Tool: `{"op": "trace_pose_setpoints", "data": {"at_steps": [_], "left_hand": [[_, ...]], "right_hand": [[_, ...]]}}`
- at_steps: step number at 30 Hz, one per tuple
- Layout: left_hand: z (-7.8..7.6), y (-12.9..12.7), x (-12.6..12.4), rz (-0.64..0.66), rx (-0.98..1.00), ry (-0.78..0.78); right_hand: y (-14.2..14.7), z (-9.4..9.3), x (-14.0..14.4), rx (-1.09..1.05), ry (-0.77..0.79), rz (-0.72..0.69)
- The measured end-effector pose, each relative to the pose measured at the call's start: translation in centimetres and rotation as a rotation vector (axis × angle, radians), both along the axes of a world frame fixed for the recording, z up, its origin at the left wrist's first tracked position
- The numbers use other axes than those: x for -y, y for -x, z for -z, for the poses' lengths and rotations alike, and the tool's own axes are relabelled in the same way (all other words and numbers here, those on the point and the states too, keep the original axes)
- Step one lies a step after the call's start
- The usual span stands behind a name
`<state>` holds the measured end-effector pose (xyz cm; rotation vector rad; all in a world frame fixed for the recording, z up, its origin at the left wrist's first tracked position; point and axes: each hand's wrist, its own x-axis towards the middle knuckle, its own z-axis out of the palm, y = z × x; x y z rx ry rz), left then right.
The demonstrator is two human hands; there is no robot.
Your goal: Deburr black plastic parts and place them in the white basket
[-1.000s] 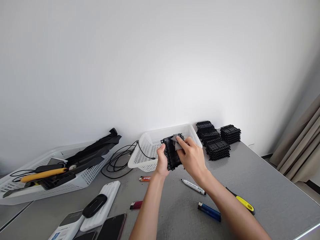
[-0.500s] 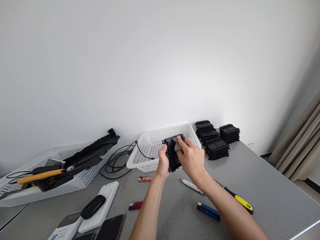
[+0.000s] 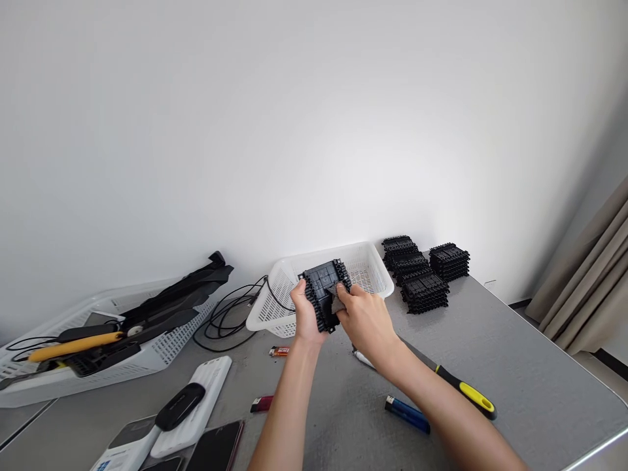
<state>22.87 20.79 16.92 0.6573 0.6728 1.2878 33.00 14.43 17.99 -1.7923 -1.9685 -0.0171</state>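
Grey table [image 3: 515, 366] stood against a plain white wall, curtain [image 3: 583, 288] at far right. Left hand [image 3: 305, 314] gripped the left edge of a black ribbed plastic part [image 3: 321, 288], held up tilted in front of the white mesh basket [image 3: 377, 278]. Right hand [image 3: 366, 320] pinched a small grey cloth [image 3: 337, 302] against the part's lower right face. Both hands were close together, clamped on the part and cloth. Stacks of similar black parts [image 3: 424, 268] sat just right of the basket. Black cables [image 3: 226, 314] lay left of it. Second basket [image 3: 161, 350] at far left held tools. Lighters [image 3: 407, 414], a marker [image 3: 362, 358], a yellow-handled tool [image 3: 466, 391] and phones [image 3: 216, 448] lay on the table nearer the camera.
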Motion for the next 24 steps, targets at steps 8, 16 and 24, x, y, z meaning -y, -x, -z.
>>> {"op": "trace_pose_setpoints", "data": {"at_steps": [8, 16, 24], "left_hand": [[0.1, 0.3, 0.2, 0.032, 0.006, 0.024], [-0.2, 0.1, 0.5, 0.059, 0.001, -0.050], [-0.1, 1.2, -0.1, -0.010, -0.013, 0.000]], "right_hand": [[-0.9, 0.3, -0.7, -0.146, -0.091, -0.090], [-0.1, 0.5, -0.1, -0.317, -0.122, -0.290], [-0.5, 0.2, -0.3, -0.142, -0.070, -0.061]]}}
